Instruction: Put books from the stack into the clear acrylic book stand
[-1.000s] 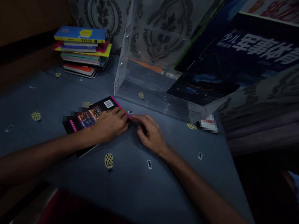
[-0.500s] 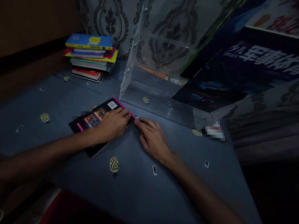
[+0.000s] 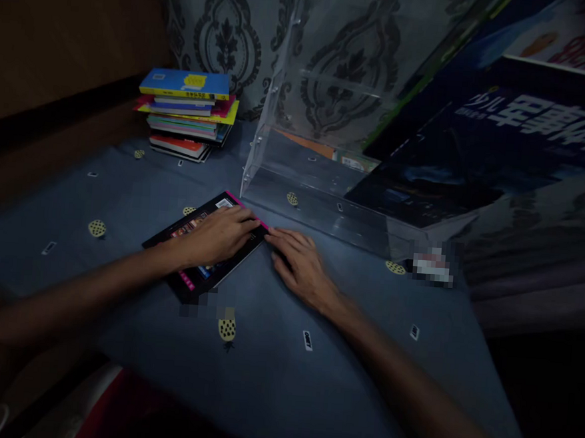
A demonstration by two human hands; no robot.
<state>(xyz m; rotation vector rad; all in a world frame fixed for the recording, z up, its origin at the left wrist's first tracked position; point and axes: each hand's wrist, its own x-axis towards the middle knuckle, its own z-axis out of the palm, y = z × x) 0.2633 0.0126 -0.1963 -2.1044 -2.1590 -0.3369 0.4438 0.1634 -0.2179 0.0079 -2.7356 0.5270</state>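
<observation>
A thin black book with a pink edge lies flat on the blue patterned cloth. My left hand rests palm down on its cover, fingers stretched toward the pink edge. My right hand lies flat on the cloth just right of the book, its fingertips touching the book's near corner by the pink edge. Neither hand grips anything.
A stack of several colourful books stands at the back left. A clear acrylic stand sits behind the hands, with a large dark blue book leaning in it. A patterned curtain hangs behind. The cloth's edge drops off at the right.
The book has turned a little under my left hand, its near end swinging toward me. My right hand's fingers have flattened against the cloth. The view has shifted left.
</observation>
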